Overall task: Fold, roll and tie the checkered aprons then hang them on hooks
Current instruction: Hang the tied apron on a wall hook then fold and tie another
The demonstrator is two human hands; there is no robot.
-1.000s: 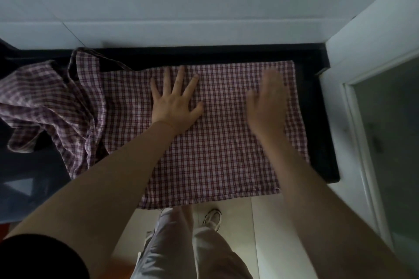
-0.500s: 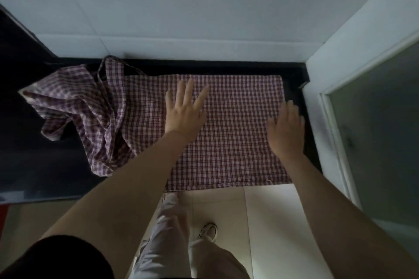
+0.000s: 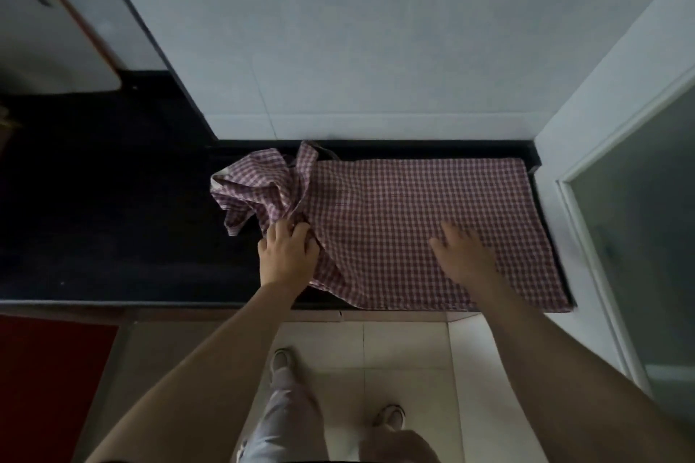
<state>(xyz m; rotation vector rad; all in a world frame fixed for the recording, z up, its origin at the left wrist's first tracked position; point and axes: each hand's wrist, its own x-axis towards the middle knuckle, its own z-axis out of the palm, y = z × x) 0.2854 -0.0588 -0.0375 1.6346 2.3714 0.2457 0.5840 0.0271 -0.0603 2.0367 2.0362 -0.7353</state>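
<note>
Left hand point(image 3: 287, 254), fingers clamped on the checkered apron point(image 3: 406, 222) bunched toward nine o'clock, readies a fold; right hand point(image 3: 460, 254), fingers apart, pins it to the desk point(image 3: 113, 237).

black counter point(image 3: 113, 237), white tiled wall point(image 3: 338, 49), red mat point(image 3: 49, 380)

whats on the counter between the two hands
Only flat checkered apron cloth, in the head view. The left hand grips its bunched end and the right hand rests flat on it.
</note>
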